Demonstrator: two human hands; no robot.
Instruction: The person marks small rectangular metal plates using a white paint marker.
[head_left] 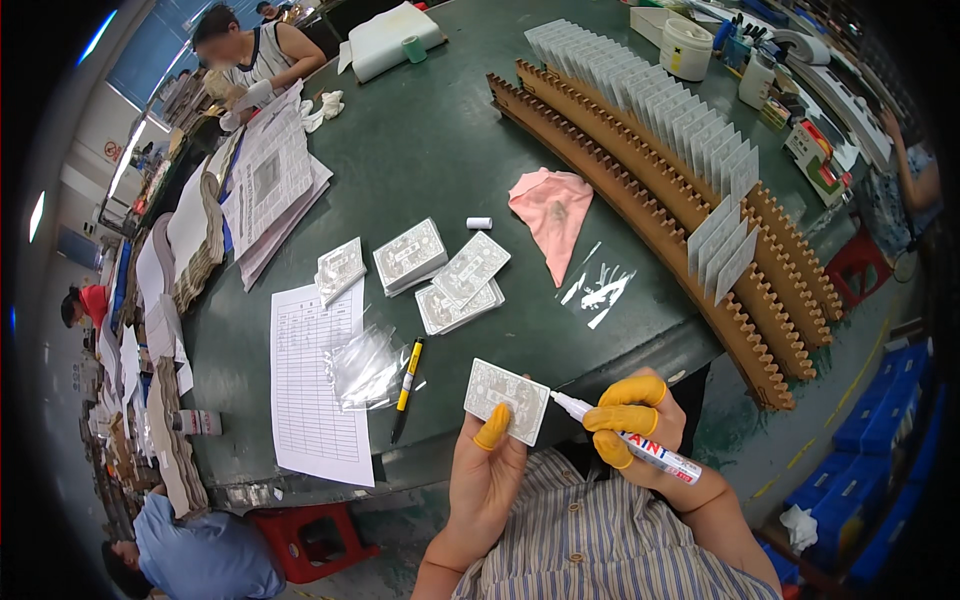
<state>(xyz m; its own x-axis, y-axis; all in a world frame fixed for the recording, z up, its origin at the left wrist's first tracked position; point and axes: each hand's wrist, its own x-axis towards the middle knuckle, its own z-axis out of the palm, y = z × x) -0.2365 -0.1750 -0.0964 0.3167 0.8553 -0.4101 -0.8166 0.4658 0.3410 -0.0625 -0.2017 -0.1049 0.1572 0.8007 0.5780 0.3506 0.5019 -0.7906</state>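
Note:
Between thumb and fingers, my left hand (487, 470) holds up a grey-white patterned card (507, 398); a yellow finger cot covers the thumb. My right hand (640, 420), with yellow cots on several fingers, grips a white paint marker (655, 455). The marker's tip is at or very near the card's right edge; I cannot tell if they touch. Beyond my hands lie stacks of similar cards (408, 257), one of them with a card askew on top (471, 268). A small white cap-like cylinder (479, 223) rests close to them.
Notched brown racks (640, 210) curve along the right, with a row of upright cards (640, 95). A pink cloth (552, 215), printed form (315, 390), clear plastic bag (370, 368) and yellow-black marker (407, 388) lie on the green table (420, 140). Other people sit nearby.

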